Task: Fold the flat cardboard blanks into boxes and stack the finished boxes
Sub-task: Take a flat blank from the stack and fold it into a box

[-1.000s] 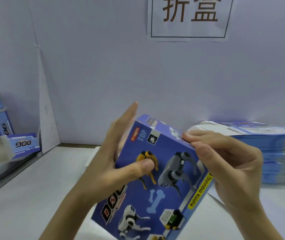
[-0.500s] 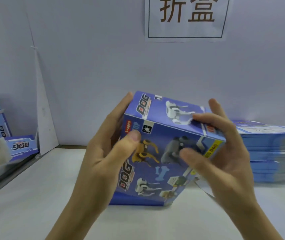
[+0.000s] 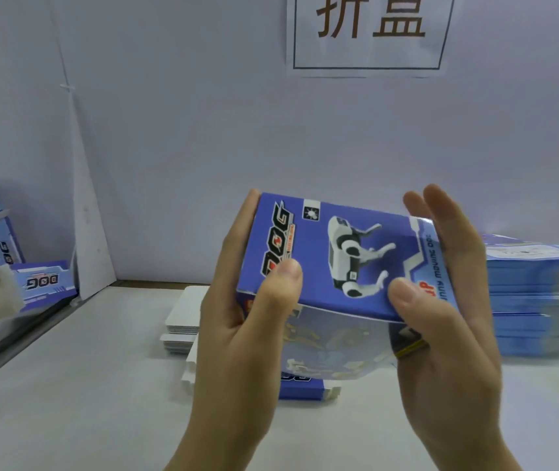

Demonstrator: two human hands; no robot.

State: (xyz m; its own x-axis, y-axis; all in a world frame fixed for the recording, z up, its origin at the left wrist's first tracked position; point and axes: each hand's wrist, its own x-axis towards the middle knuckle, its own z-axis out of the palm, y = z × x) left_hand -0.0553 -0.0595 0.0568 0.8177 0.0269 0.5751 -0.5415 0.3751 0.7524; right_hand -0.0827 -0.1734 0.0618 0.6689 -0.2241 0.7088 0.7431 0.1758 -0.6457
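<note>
Holding the blue dog box (image 3: 339, 256) up over the bench (image 3: 67, 402) with both hands. The left hand (image 3: 247, 321) grips its left end, thumb on the top face and fingers round the back. The right hand (image 3: 441, 317) clamps the right end, thumb on top, fingers fairly straight along the side. The flat blanks (image 3: 536, 300) are stacked off to the right, with the finished boxes (image 3: 43, 287) far left.

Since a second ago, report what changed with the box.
The box tipped toward the person; its white-dog side panel now faces up. The right hand dropped its pinch on the top edge and holds the right end; the left hand grips the left end. Flat blanks stayed put.
</note>
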